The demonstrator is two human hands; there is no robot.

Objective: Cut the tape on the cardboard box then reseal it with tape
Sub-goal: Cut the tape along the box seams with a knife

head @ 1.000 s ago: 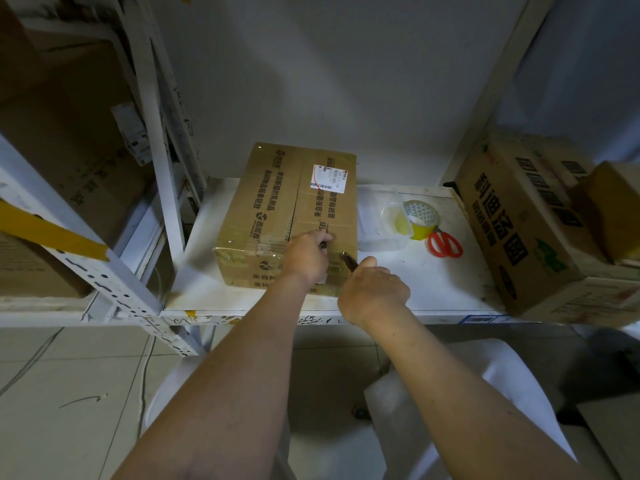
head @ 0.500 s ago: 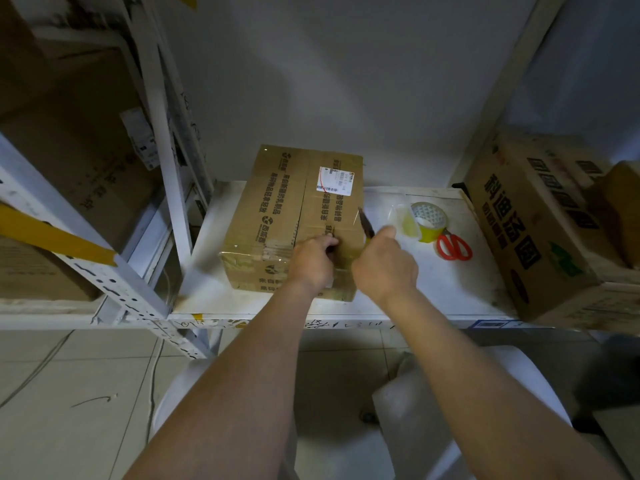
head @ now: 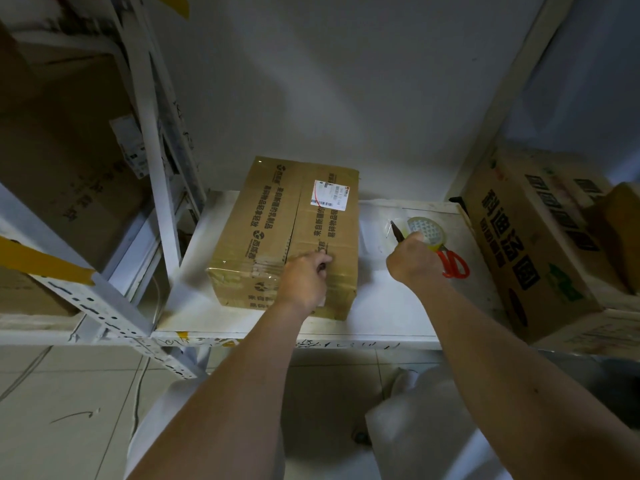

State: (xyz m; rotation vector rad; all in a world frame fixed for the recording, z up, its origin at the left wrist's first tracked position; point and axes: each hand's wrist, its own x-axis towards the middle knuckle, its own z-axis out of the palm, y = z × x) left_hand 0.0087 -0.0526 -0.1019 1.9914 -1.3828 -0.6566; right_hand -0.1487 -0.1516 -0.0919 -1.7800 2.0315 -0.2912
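1. Fingers (head: 320,263) of the left hand (head: 304,280) curl against the cardboard box (head: 277,237) top on the white shelf (head: 381,306).
2. Right hand (head: 414,259) grips a knife (head: 396,232), clear of the box.
3. Tape roll (head: 427,230) and red scissors (head: 453,263) lie just behind that hand; another carton (head: 526,237) stands right.

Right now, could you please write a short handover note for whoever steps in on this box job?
Left hand: rests on the near top of the cardboard box, fingers curled at the taped seam; whether it grips anything I cannot tell.
Right hand: grip closed on a dark-bladed cutter, held off the box over the white shelf.
Tape roll and red-handled scissors lie on the shelf right of the box.
Done: cannot confirm the seam is cut; flaps still lie closed.
Left: check the cut, put the cutter down, take the tape roll, reseal the seam.
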